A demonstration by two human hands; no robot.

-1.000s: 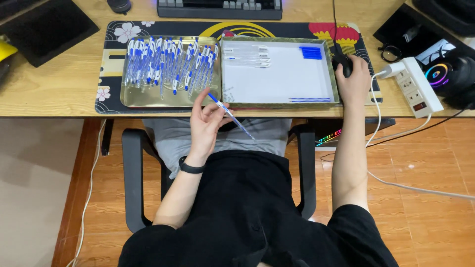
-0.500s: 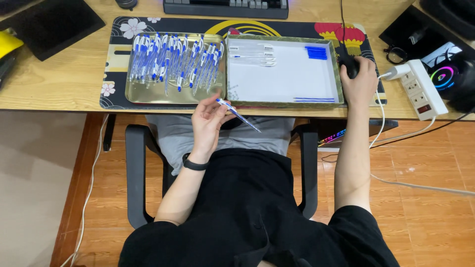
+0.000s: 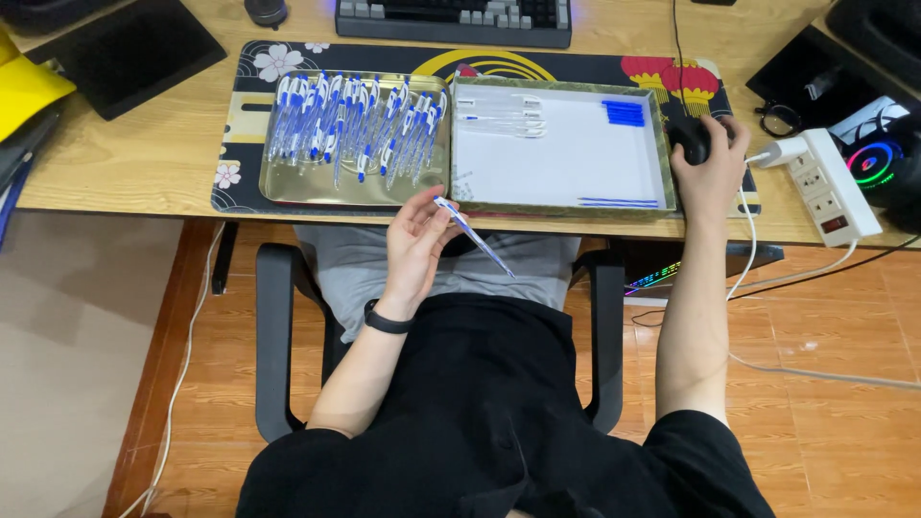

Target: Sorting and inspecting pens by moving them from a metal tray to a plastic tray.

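Note:
My left hand (image 3: pixel 417 245) holds a clear pen with a blue cap (image 3: pixel 472 237) between its fingertips, below the desk edge over my lap. A black band sits on that wrist. My right hand (image 3: pixel 708 168) rests on a black computer mouse (image 3: pixel 690 140) at the right side of the desk mat. A gold tray (image 3: pixel 288 187) heaped with several blue-and-clear pens lies on the mat's left. Beside it a white-lined tray (image 3: pixel 566 158) holds a few clear pen barrels, blue caps and thin blue refills.
A dark patterned desk mat (image 3: pixel 245 115) covers the wooden desk. A keyboard (image 3: pixel 451 19) lies at the back, a black tablet (image 3: pixel 125 53) at the left. A white power strip (image 3: pixel 830 187) and glasses (image 3: pixel 777 117) sit at the right. I sit in a black chair (image 3: pixel 273 336).
My left hand has drawn the pen slightly down and towards my lap. The view has shifted a little; my right hand stays on the mouse.

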